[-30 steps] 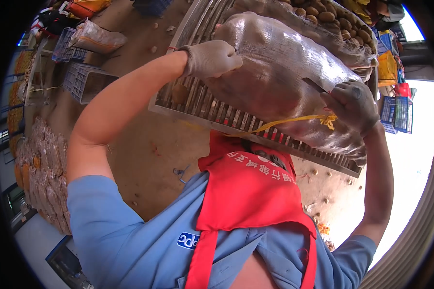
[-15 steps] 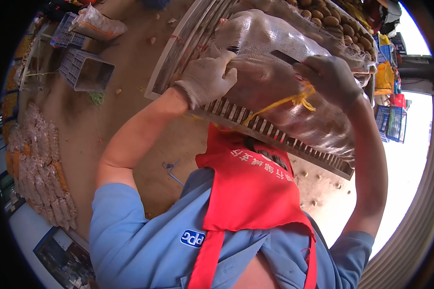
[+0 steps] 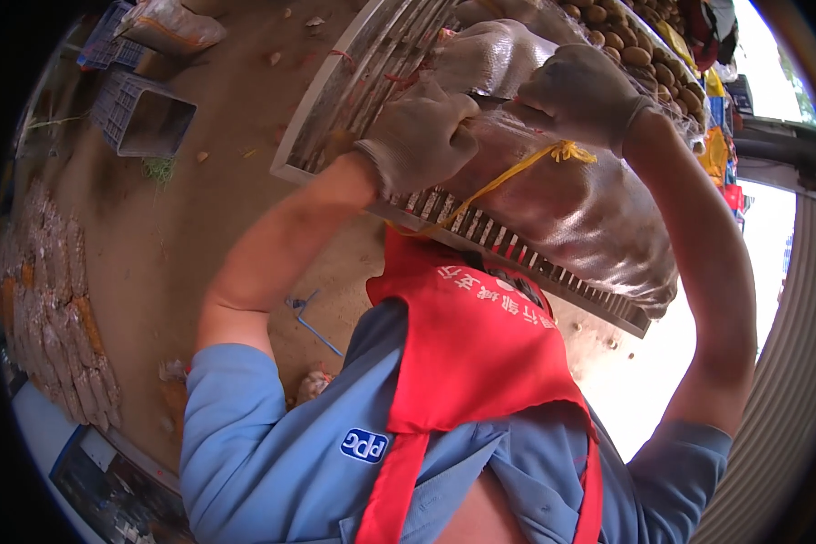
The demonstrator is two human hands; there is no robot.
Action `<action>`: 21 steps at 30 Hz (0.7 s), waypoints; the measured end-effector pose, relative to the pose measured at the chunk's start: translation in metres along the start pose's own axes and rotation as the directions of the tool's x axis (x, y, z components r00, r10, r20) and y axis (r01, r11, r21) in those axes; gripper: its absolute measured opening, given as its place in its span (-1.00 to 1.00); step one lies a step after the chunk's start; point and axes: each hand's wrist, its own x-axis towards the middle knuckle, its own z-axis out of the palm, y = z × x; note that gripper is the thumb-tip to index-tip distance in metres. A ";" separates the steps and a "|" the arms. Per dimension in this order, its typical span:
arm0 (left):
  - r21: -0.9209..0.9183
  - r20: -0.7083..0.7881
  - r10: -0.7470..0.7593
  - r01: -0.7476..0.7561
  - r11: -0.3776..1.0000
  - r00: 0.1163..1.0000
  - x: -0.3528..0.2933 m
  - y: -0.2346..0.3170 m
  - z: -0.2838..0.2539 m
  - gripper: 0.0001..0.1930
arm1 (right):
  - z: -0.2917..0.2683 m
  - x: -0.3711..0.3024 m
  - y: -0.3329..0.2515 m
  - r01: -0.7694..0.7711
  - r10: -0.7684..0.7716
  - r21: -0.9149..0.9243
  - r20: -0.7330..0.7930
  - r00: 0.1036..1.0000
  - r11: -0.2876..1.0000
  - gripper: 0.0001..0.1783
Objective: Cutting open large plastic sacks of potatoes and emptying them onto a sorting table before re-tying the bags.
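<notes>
A bulging, translucent woven sack lies on a slatted metal rack in front of me. Both my hands wear grey gloves and are close together above its near left part. Closed fingers on my left hand hide what they grip. My right hand is wrapped round a dark, flat, blade-like strip, which bridges the small gap between the hands. Below them a yellow cord, knotted at its right end, runs across the sack and down over the rack's front edge.
Round brown produce, like potatoes, is heaped beyond the sack at upper right. On the floor at left stand a blue-grey plastic crate and a stuffed sack. Filled bags are stacked at far left. My red apron touches the rack's near side.
My right hand has moved left and up with the dark strip, nearly meeting my left hand. The left hand has shifted slightly right. The yellow cord lies differently, its knot a little higher.
</notes>
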 end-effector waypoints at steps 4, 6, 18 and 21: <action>-0.147 0.224 0.037 -0.004 0.989 0.974 0.000 -0.007 -0.022 -0.72 | -0.030 -0.051 0.020 0.100 -0.079 -0.193 0.115 0.990 0.976 -0.52; -0.159 0.336 0.014 0.042 0.986 0.942 0.005 -0.008 -0.028 -0.73 | -0.044 -0.071 0.027 0.083 -0.054 -0.193 0.150 0.987 0.978 -0.53; -0.185 0.110 0.022 -0.001 0.983 0.994 -0.001 0.005 -0.012 -0.77 | -0.021 -0.016 0.008 -0.046 0.057 0.143 -0.071 0.996 0.989 -0.56; -0.204 0.118 0.025 0.000 0.979 0.993 -0.004 0.001 -0.009 -0.81 | -0.011 0.000 0.004 0.134 -0.128 0.058 -0.095 0.987 0.989 -0.65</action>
